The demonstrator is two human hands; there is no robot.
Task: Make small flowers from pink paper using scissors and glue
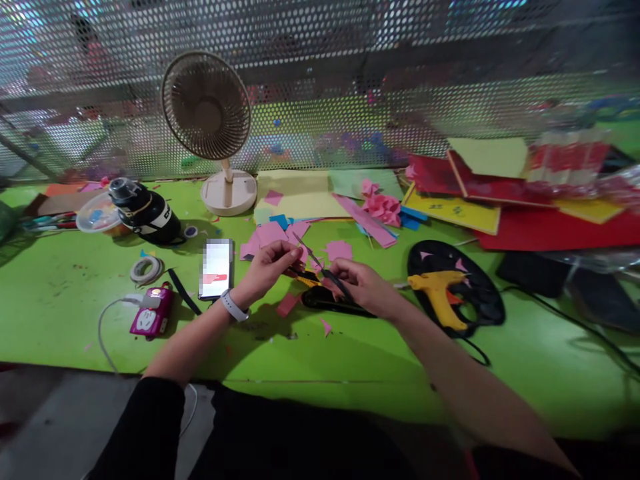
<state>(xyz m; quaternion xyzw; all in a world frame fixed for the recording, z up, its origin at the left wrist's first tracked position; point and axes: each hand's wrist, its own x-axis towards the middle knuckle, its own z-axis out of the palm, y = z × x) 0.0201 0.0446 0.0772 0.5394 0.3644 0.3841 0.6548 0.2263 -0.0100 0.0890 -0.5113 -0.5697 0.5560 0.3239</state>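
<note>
My right hand [353, 283] is closed round the dark handles of a pair of scissors [330, 277], a slim blade pointing up and left. My left hand [273, 267], with a pale band on its wrist, is pinched just left of that blade; what its fingertips hold is too small to make out. Under the hands lies a long black object [333, 301], partly hidden, beside a yellow-and-black tool [307, 281]. Pink paper pieces [271, 233] are spread just beyond my hands, and a small pink strip [289, 305] lies nearer me.
Left on the green table [240, 357] are a phone [216, 267], tape roll [146, 269], purple power adapter [153, 312] and black bottle [147, 212]. A fan [229, 193] stands behind. Rightward are folded pink paper [383, 208], a yellow glue gun [440, 293] and red sheets [540, 227].
</note>
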